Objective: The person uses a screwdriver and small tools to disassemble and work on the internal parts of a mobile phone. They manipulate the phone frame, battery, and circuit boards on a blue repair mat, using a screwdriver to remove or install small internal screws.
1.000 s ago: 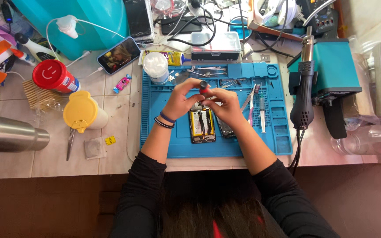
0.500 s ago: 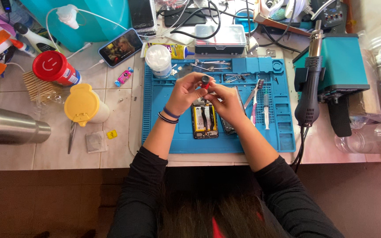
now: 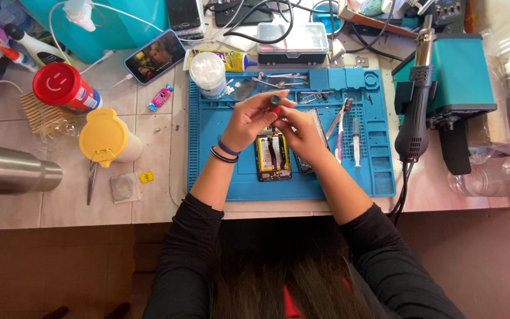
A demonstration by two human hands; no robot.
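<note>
Gripping a red-and-black screwdriver [image 3: 275, 104] in closed fingers, both hands, left [image 3: 250, 121] and right [image 3: 300, 131], stay raised over the opened phone [image 3: 273, 156] at the blue mat's [image 3: 219, 171] centre; tool tip hidden.

Red-lid can [image 3: 65, 87], yellow-lid jar [image 3: 108, 138], steel flask [image 3: 13, 169], hot-air stn [image 3: 458, 77], phone w/ lit screen [image 3: 155, 57]

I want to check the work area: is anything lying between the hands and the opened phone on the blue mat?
Nothing visible does. The left hand and right hand hold a small screwdriver directly over the opened phone. The tweezers lie off to the right on the blue mat.
</note>
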